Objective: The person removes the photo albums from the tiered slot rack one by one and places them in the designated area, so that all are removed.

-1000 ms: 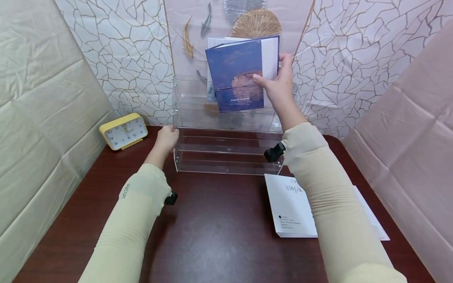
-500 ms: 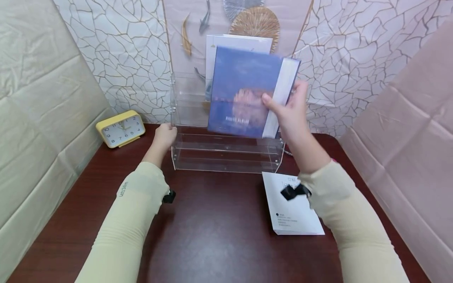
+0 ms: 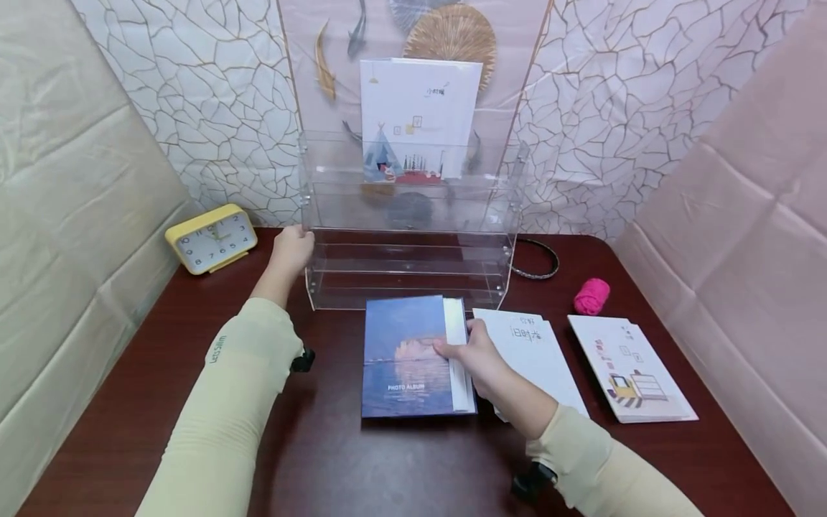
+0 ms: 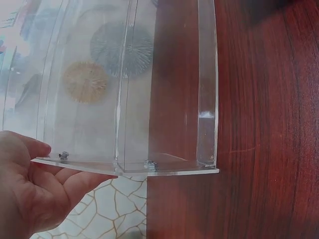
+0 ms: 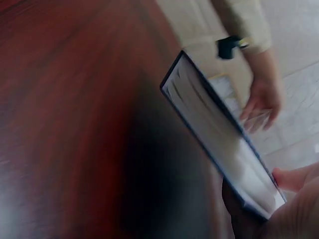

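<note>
My right hand (image 3: 481, 359) grips a blue photo album (image 3: 403, 359) by its white-banded right edge, thumb on the cover. In the right wrist view the album (image 5: 219, 134) is seen edge-on, close over the dark red table. My left hand (image 3: 292, 250) holds the left side panel of a clear acrylic rack (image 3: 407, 258). From the left wrist, the thumb and curled fingers of that hand (image 4: 35, 184) pinch the panel's edge. A white book (image 3: 420, 118) with a tent picture stands in the rack's upper tier.
Right of the album lie a white book (image 3: 539, 352) and another white book (image 3: 636, 370) with a truck picture. Behind them are a pink yarn ball (image 3: 591, 296) and a dark ring (image 3: 545, 267). A yellow alarm clock (image 3: 212, 238) stands back left.
My right hand has brought the photo album down from the rack's upper tier to just over the table in front. The tent-picture book behind it is uncovered. My left hand keeps its hold.
</note>
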Demonstrator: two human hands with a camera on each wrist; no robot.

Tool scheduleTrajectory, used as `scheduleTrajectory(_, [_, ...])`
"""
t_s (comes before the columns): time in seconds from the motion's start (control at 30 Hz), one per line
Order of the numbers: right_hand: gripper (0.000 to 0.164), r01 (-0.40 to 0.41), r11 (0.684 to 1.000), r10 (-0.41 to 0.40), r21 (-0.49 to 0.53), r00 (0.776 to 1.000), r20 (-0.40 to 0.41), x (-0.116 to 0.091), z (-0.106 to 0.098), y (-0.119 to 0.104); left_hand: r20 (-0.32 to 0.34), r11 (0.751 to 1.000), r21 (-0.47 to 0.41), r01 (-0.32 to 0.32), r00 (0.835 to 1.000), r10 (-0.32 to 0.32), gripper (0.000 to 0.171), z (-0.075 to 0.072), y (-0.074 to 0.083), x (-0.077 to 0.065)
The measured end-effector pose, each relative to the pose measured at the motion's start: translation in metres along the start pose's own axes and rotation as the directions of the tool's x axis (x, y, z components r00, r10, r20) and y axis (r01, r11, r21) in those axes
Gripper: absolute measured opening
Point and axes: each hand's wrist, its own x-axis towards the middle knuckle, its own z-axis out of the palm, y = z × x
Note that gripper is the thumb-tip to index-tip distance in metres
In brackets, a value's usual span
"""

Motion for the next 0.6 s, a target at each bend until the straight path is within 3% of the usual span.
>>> scheduleTrajectory(0.17, [0.056,-0.054,0.994,0.053,-0.095,0.999,-0.008,0.005,0.0,0.018,0.003,1.0,0.008,-0.005,1.0,0.004,0.046,-0.003,0.003,0.001])
scheduleTrajectory(0.37, [0.061,-0.047,0.97,0.036,-0.238,0.998,-0.049,0.007,-0.003,0.023,0.011,1.0,0.021,-0.002,1.0,0.002,0.045,0.0,0.001,0.001])
scheduleTrajectory(0.5, [0.073,0.037,0.921,-0.062,-0.387,0.997,-0.053,0.006,-0.005,0.026,-0.011,1.0,0.029,-0.009,1.0,0.009,0.043,0.002,-0.002,0.001])
scheduleTrajectory(0.6, [0.079,0.154,0.858,-0.177,-0.491,0.984,-0.001,0.005,-0.004,0.031,-0.027,1.0,0.029,-0.011,1.0,0.011,0.042,0.003,-0.004,0.0])
